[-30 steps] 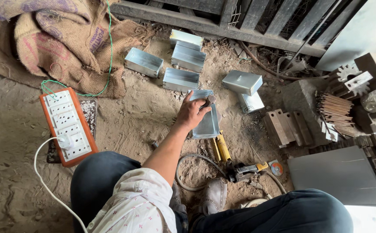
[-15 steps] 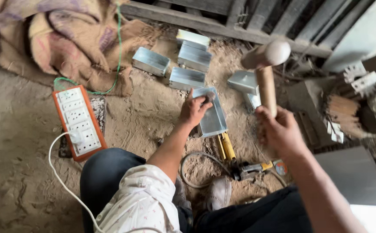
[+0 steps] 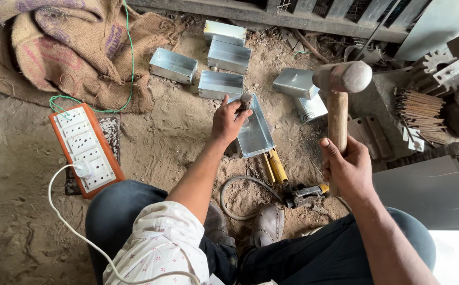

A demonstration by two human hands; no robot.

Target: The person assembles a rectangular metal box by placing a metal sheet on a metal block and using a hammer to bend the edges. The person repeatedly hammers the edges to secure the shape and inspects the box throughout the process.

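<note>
Open-topped grey sheet-metal box [image 3: 254,129] on sandy ground, steadied w/ small metal punch by closed left hand [image 3: 230,120]; right hand [image 3: 348,168] grips raised wooden mallet [image 3: 340,100] — striking step, judged; next needs square blow on punch.

Left hand [image 3: 230,119] stretched forward, fingers pinched shut, palm down. Right hand [image 3: 348,168] raised, fist wrapped tight, thumb up. Both forearms angled inward from the knees.

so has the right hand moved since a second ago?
Yes. The right hand was out of view then; now it is up, gripping the wooden mallet, whose head sits beside the metal boxes on the ground.
</note>
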